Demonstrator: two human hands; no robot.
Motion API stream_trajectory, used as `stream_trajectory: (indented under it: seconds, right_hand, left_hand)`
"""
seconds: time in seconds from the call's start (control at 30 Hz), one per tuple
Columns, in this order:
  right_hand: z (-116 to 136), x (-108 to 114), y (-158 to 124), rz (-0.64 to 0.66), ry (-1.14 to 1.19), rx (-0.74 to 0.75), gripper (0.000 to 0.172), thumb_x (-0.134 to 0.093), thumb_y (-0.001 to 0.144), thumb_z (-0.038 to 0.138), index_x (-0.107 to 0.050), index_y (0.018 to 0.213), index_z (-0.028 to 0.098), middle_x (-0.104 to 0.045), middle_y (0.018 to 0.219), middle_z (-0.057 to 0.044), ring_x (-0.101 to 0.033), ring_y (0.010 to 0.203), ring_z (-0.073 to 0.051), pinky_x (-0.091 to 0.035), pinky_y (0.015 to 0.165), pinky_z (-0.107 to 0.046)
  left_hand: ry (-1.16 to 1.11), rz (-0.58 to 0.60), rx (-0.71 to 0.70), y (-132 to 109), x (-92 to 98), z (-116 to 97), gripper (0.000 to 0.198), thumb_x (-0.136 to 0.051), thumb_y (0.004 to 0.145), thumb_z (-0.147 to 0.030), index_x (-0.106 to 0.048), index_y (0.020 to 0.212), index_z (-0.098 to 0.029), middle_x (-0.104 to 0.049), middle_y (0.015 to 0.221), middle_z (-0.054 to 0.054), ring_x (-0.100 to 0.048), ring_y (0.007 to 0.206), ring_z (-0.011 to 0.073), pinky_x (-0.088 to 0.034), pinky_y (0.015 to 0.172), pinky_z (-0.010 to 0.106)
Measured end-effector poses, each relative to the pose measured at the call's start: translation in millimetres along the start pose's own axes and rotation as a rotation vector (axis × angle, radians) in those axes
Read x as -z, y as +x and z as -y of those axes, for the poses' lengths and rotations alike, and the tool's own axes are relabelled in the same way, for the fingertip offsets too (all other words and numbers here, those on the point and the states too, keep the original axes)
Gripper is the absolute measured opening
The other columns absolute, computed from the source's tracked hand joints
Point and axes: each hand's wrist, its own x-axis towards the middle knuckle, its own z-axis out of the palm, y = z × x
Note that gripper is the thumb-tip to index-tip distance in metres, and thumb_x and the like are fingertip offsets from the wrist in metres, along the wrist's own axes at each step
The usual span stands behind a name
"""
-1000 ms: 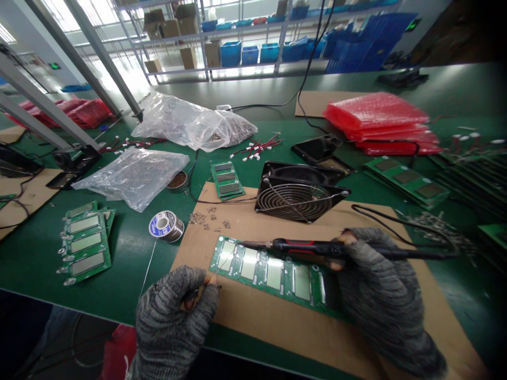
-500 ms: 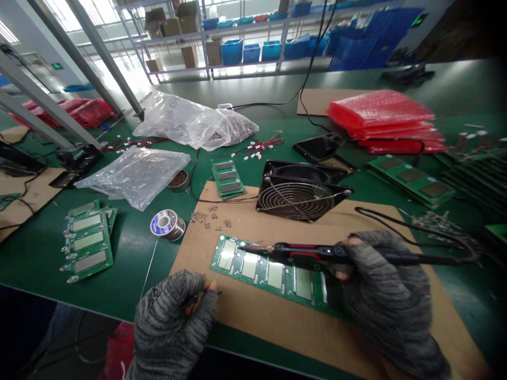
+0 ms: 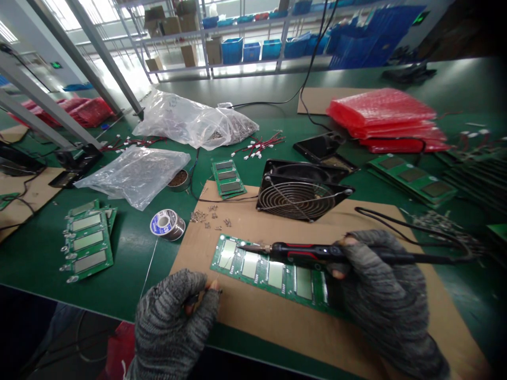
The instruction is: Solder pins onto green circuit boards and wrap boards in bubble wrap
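My right hand [image 3: 386, 285], in a grey fingerless glove, grips a black and red soldering iron [image 3: 304, 253]. The iron's tip lies over the upper left part of a green circuit board [image 3: 259, 281] with several pale rectangles, on brown cardboard [image 3: 237, 311]. My left hand [image 3: 178, 311], gloved alike, is at the board's lower left with thumb and forefinger pinched; a small dark thing shows between them, too small to name. A solder spool [image 3: 168, 225] stands left of the cardboard.
Behind the board is a black fan [image 3: 303, 192]. Small metal parts [image 3: 202, 216] lie on the cardboard. Stacked boards [image 3: 89, 240] are at the left, plastic bags [image 3: 137, 171] behind them. Red bubble wrap [image 3: 386, 119] is piled at the back right, near an iron's cable.
My right hand and the soldering iron have shifted very slightly left. My left hand has barely moved and stays pinched. The board has not visibly moved.
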Motion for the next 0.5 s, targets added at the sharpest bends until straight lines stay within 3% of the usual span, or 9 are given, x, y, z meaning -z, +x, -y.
stream_trajectory:
  seconds: [0.23, 0.5]
  right_hand:
    - [0.0, 3.3, -0.2, -0.004, -0.068, 0.025, 0.018, -0.068, 0.08, 0.037, -0.06, 0.071, 0.024, -0.06, 0.059, 0.004, -0.058, 0.05, -0.015, -0.047, 0.045, -0.026]
    - [-0.7, 0.9, -0.9, 0.006, 0.036, -0.025, 0.016, -0.069, 0.081, 0.038, -0.062, 0.076, 0.024, -0.06, 0.059, 0.004, -0.057, 0.047, -0.014, -0.046, 0.044, -0.025]
  left_hand:
    - [-0.031, 0.034, -0.013, 3.1, -2.6, -2.5, 0.008, -0.065, 0.086, -0.031, -0.062, 0.084, -0.025, -0.07, 0.071, -0.005, -0.067, 0.057, 0.0115, -0.056, 0.056, 0.023]
    - [-0.011, 0.066, -0.028, 5.4, -8.3, -4.1, 0.006, -0.063, 0.087, -0.029, -0.061, 0.083, -0.025, -0.07, 0.071, -0.006, -0.066, 0.058, 0.0115, -0.054, 0.056, 0.024]
